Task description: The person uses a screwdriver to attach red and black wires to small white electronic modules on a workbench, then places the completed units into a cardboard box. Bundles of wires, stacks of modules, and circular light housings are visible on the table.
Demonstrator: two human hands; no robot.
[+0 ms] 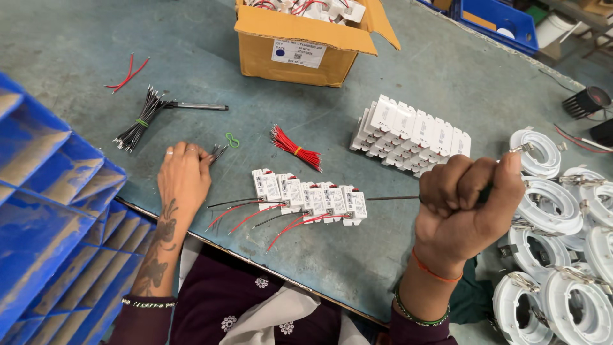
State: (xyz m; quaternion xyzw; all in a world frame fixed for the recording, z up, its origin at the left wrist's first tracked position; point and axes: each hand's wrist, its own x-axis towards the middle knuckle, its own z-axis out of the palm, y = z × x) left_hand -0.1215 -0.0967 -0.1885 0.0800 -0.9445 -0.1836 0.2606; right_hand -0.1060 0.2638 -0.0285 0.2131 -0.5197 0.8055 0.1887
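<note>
My right hand [469,198] is closed in a fist around a screwdriver [391,197] whose thin shaft points left at a row of small white driver modules [310,196] with red and black wires trailing toward me. My left hand [184,172] rests on the table and pinches a few short black wires [218,152] between its fingertips. A bundle of red wires [295,148] lies just beyond the row, and a bundle of black wires [140,120] lies beyond my left hand.
A stack of white modules [412,134] sits at centre right. An open cardboard box [300,45] holds more at the back. White round lamp housings [562,243] pile up on the right. Blue plastic crates [51,211] stand at left. A second screwdriver [195,106] and loose red wires [128,73] lie far left.
</note>
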